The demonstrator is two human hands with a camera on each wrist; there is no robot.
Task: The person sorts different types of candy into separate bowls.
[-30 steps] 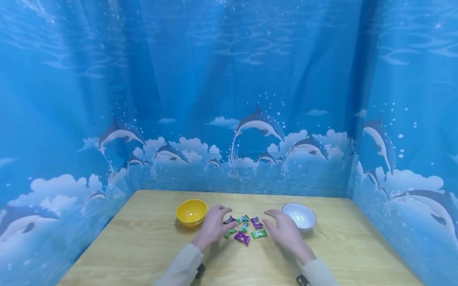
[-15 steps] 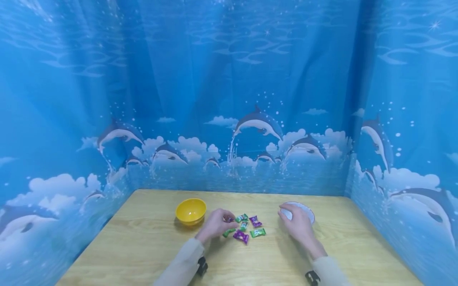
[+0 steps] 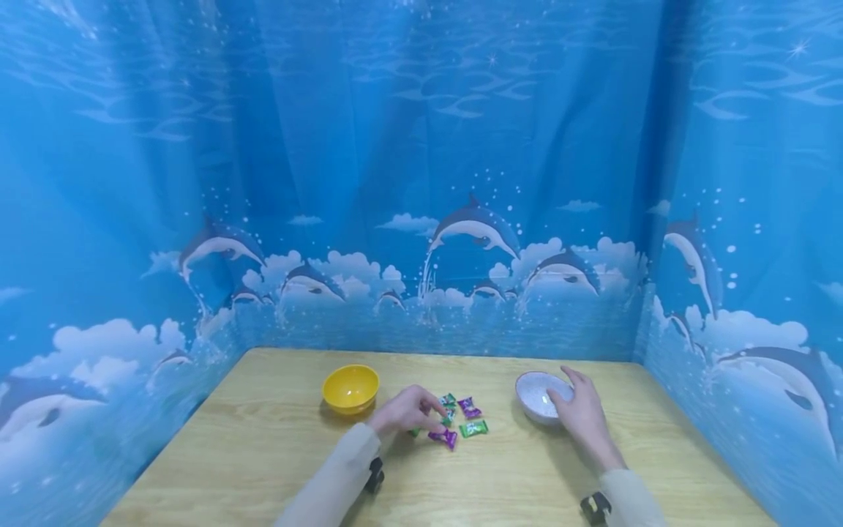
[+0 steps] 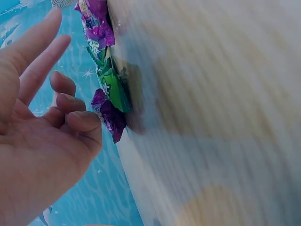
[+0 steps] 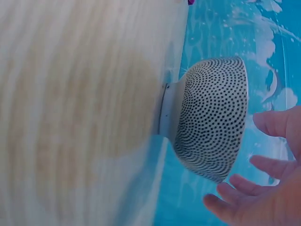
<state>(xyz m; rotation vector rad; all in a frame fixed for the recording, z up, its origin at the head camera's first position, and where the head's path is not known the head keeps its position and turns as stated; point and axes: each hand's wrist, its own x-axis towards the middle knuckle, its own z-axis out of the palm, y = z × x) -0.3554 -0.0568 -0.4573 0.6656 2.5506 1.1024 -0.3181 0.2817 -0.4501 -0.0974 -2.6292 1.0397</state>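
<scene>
My left hand (image 3: 407, 411) is over the left part of a cluster of wrapped candies, thumb and forefinger stretched out, the other fingers bent. Nothing is visibly held in it. Beside those fingers in the left wrist view are a dark purple candy (image 4: 109, 115) and a green candy (image 4: 113, 87). A purple candy (image 3: 444, 438) lies just below the fingertips in the head view; the hand hides some others. My right hand (image 3: 585, 417) spreads its fingers at the right side of a white bowl with dark dots (image 5: 211, 113). Its thumb is over the bowl's rim in the head view.
Left of the candies stands a yellow bowl (image 3: 336, 395). Another purple candy (image 3: 469, 408) and a green candy (image 3: 473, 428) lie between my hands. The wooden table (image 3: 263, 439) ends at a blue dolphin-print curtain (image 3: 395, 183) at the back and sides.
My right hand has moved right, from beside the candies across the dotted bowl to its right side. My left hand has shifted slightly right and down over the candies.
</scene>
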